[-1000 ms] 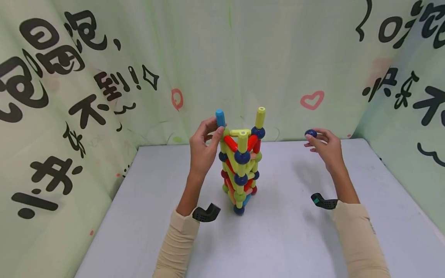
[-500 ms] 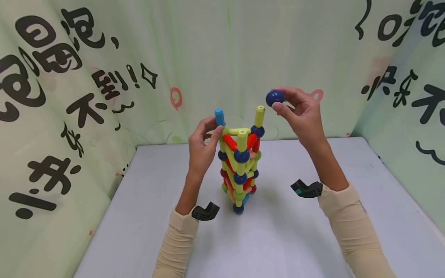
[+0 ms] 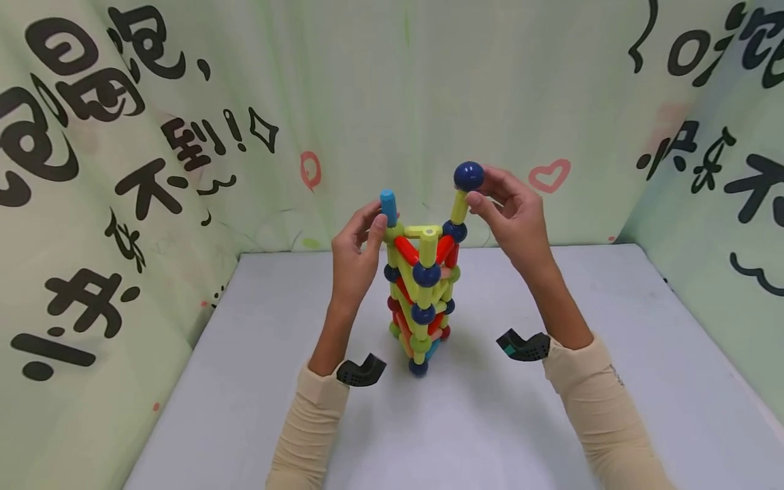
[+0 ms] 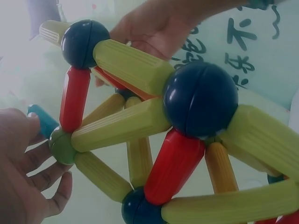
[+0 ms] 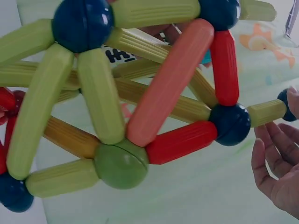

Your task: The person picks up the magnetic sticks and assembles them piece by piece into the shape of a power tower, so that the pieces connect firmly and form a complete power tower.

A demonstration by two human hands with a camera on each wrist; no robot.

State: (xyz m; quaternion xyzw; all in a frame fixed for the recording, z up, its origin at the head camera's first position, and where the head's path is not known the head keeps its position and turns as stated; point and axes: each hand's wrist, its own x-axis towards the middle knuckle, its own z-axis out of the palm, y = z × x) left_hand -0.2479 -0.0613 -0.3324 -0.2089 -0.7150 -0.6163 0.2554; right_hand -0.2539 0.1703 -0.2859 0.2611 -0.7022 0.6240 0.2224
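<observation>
A tower of magnetic rods and balls (image 3: 422, 314) stands upright on the table, in yellow-green, red, orange and dark blue. My left hand (image 3: 356, 248) steadies its top left corner, pinching a short blue rod (image 3: 388, 207) that stands on a green ball (image 4: 63, 145). At the top right, my right hand (image 3: 511, 214) holds a dark blue ball (image 3: 468, 176) between thumb and fingers. This ball sits on the upper end of a yellow-green rod (image 3: 459, 207), touching it. In the right wrist view the same ball (image 5: 286, 105) is partly covered by the thumb.
The white table (image 3: 294, 292) lies under the tower. A pale green curtain (image 3: 361, 102) with black lettering hangs behind and at both sides. Another short yellow-green rod (image 3: 428, 248) sticks up at the tower's front corner.
My right hand has carried the dark blue ball leftward from the right side, first up, then down onto the yellow-green rod. My left hand has stayed at the blue rod.
</observation>
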